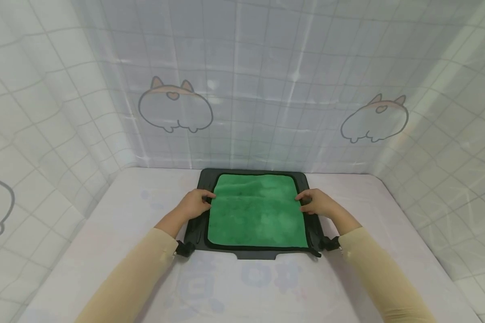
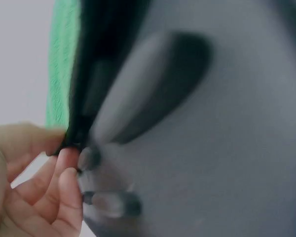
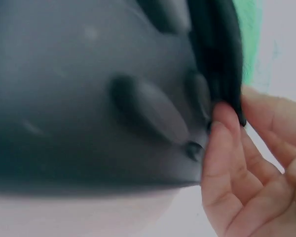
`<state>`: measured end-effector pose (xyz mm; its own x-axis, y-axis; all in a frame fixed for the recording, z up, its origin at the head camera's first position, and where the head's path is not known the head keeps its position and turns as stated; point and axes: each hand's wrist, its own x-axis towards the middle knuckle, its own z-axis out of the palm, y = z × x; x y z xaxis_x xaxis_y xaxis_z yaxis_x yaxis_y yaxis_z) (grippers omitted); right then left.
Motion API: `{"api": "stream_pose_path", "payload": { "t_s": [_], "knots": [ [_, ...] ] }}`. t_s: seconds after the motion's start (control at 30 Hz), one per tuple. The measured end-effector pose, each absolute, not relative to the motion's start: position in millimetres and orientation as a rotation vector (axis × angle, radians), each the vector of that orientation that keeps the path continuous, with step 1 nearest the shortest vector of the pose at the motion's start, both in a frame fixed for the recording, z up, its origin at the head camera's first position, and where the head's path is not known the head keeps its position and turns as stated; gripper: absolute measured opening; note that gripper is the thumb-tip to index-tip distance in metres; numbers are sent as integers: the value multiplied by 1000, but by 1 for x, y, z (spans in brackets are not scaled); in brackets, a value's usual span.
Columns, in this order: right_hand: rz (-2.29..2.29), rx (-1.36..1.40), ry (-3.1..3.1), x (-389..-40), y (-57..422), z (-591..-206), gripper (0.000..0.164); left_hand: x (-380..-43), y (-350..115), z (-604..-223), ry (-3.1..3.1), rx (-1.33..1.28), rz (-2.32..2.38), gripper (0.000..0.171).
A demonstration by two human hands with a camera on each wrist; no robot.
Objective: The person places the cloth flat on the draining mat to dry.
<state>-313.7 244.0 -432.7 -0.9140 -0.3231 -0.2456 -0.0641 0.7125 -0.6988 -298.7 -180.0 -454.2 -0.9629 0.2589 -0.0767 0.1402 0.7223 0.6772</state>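
A black plastic tray (image 1: 194,233) lies flat near the back of the table, with a green fabric pad (image 1: 258,220) covering its middle. The pad is edged in black, and creases cross its upper half. At the pad's left side, my left hand (image 1: 194,204) pinches the black edging between thumb and fingertips. My right hand (image 1: 318,202) grips the opposite side in the same manner. Close up in the left wrist view, the thumb is on the green face and fingers are behind the black edging (image 2: 76,94). Blurred raised ribs show on the tray (image 3: 89,113) in the right wrist view.
A pale printed cloth (image 1: 258,291) covers the table. White gridded curtains (image 1: 258,89) with animal drawings hang behind and at both sides. A black strip (image 1: 314,252) sticks out at the tray's front right corner. Dark devices (image 1: 184,249) sit at both wrists.
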Motion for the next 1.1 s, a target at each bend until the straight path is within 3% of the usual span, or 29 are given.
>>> {"api": "stream_pose_path", "payload": {
  "t_s": [0.27, 0.7, 1.1],
  "knots": [
    [-1152, -300, 2502, -328, 242, -426, 37, -306, -173, -446, 2710, 322, 1185, 42],
    [-1178, -221, 2504, -354, 226, -426, 38, -327, -158, -445, 2750, 184, 1286, 34],
    [-1267, -158, 2611, -354, 233, -427, 33, -323, -149, -449, 3018, 171, 1217, 31]
  ]
}}
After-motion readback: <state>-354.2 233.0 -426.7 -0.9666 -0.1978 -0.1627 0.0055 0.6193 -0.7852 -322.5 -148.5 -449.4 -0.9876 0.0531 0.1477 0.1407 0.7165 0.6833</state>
